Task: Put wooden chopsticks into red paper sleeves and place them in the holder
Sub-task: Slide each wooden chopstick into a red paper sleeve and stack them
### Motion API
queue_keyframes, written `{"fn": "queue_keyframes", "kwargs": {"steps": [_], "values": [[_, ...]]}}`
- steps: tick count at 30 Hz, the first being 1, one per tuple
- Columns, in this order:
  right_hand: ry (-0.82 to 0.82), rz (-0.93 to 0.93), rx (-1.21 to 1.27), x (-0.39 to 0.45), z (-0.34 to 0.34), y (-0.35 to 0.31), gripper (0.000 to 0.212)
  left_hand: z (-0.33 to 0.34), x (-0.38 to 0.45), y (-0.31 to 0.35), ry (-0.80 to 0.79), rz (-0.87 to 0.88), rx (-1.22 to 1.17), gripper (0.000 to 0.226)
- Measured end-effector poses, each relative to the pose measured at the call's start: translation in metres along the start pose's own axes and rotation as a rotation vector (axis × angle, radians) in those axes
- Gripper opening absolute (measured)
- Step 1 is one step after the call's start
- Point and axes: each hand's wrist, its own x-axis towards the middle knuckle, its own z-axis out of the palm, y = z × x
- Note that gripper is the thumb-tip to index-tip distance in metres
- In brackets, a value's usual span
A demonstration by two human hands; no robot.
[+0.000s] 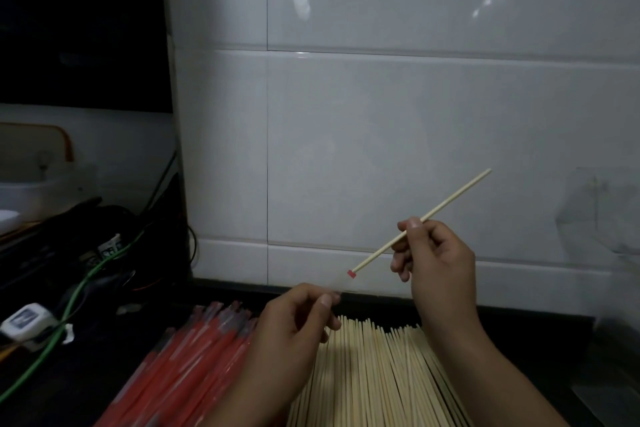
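A white tiled wall [381,114] fills the upper and right of the frame, with a dark desk [86,374] along the bottom; at left sit a green cable [65,315], a small white device [24,319] and dim clutter, and at far right a clear container [602,218], which may be the holder, though that is hard to tell. On the desk at lower centre lies a flat spread of bare wooden chopsticks [374,374], and just left of it a stack of red sleeves [194,357], both running away from the person. Above them the right hand [436,260] has its grip closed on a single chopstick [450,198], pinched about midway; its long axis slants from upper right down to lower left, with a small red tip [352,274] at the low end. The left hand [298,319] has its grip pinched shut on what looks like a thin, nearly clear sleeve mouth, too faint to be sure of. The red tip points toward the left fingers [325,300], near but apart, so the coming move seems to be sliding the stick down along its own axis into that opening
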Motion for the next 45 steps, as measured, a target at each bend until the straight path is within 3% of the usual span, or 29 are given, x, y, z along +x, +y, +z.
{"fn": "queue_keyframes", "kwargs": {"steps": [12, 23, 26, 30, 31, 34, 36, 39, 43, 45], "values": [[-0.126, 0.069, -0.016, -0.003, 0.003, 0.004, 0.021, -0.002, -0.001, 0.004, -0.005, -0.006, 0.047, 0.019], [-0.143, 0.068, -0.018, -0.003, 0.002, 0.005, 0.023, -0.003, -0.001, 0.005, -0.001, -0.031, 0.048, 0.018], [-0.276, 0.079, -0.071, -0.007, 0.003, 0.005, 0.021, -0.002, 0.000, 0.005, -0.013, -0.016, 0.036, 0.018], [-0.593, 0.137, -0.229, -0.014, 0.001, 0.002, 0.015, -0.003, 0.002, 0.004, 0.003, 0.003, -0.009, 0.021], [-0.598, 0.150, -0.228, -0.015, 0.001, 0.003, 0.024, -0.004, 0.002, 0.004, 0.009, 0.000, -0.020, 0.021], [-0.309, 0.028, -0.143, -0.008, -0.003, 0.007, 0.068, -0.005, 0.003, 0.003, 0.017, -0.019, -0.036, 0.021], [-0.173, -0.090, -0.124, 0.000, -0.009, 0.007, 0.075, -0.005, 0.002, 0.005, 0.008, -0.021, -0.026, 0.020], [-0.282, -0.151, -0.168, 0.003, -0.014, 0.007, 0.056, -0.004, 0.000, 0.006, 0.001, -0.021, -0.011, 0.020], [-0.440, -0.364, -0.539, -0.004, -0.014, 0.019, 0.033, -0.005, 0.002, 0.005, 0.023, -0.011, -0.020, 0.020], [-0.516, -0.455, -0.674, -0.008, -0.018, 0.024, 0.033, -0.004, 0.002, 0.005, 0.038, -0.012, -0.043, 0.020]]}}
